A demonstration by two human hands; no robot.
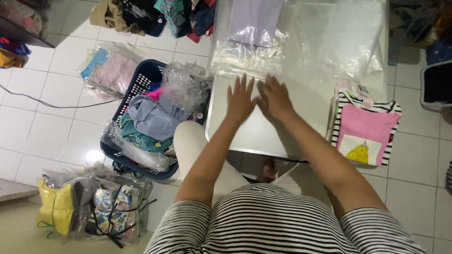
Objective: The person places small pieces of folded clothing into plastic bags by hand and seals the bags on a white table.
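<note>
Left hand flat, fingers spread, palm down on the bare middle of the desk, grasping nothing. Right hand just beside it, thumbs nearly touching, likewise released and pressed flat. Just beyond the fingertips, toward the far edge of the desk, a clear plastic bag holding a folded lilac garment. More empty clear plastic bags spread over the far right corner. At the right edge, a stack of folded clothes topped by a pink shirt with black-and-white striped sleeves, partly overhanging the desk. On the tiled floor left of the desk, a dark blue laundry basket heaped with clothes and crumpled plastic. Beyond the basket, a bagged pink garment. Nearer the body, at lower left, a bundle of packed garments in yellow and floral prints. Striped top worn on the body, at the bottom of the view.
</note>
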